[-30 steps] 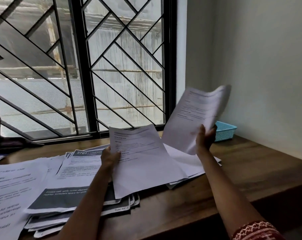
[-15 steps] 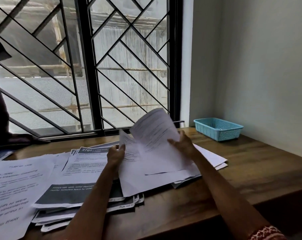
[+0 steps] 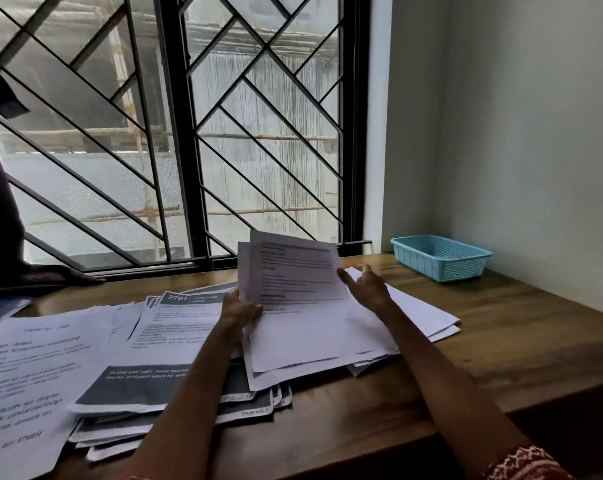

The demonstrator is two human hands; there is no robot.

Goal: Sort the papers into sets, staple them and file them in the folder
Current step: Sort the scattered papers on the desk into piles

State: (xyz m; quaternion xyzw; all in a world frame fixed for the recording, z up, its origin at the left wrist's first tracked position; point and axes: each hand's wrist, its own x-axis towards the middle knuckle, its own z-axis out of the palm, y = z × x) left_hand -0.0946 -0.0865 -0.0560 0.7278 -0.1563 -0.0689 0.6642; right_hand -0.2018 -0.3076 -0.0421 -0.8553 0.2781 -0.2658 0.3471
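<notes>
My left hand [image 3: 239,311] grips the left edge of a small set of printed sheets [image 3: 293,306], thumb on the front and fingers curled behind, so the top of the set tilts up toward the window grille [image 3: 175,133] while its lower edge lies on the pile beneath. A second ago I held one page high in my right hand, up by the wall; half a second ago it was coming down over the set. Now that page lies flat on the front of the set, squared with the sheet behind it.

My right hand [image 3: 366,289] has let go of it: the fingers are spread and relaxed, the thumb tip just touching the right edge of the top page, nothing pinched.

Under the set is a loose pile of white pages [image 3: 424,320] fanned out to the right on the wooden counter [image 3: 501,341]. To the left lies a stack of sheets with dark headers, the top one marked 2701 [image 3: 177,298], and further left more printed pages [image 3: 26,375] run off the edge of view.

The blue mesh basket [image 3: 440,256], hidden behind the raised page a second ago, is in full view in the far right corner by the wall, well apart from the papers. At far left, another person's hand [image 3: 61,276] rests on the sill, as before.
</notes>
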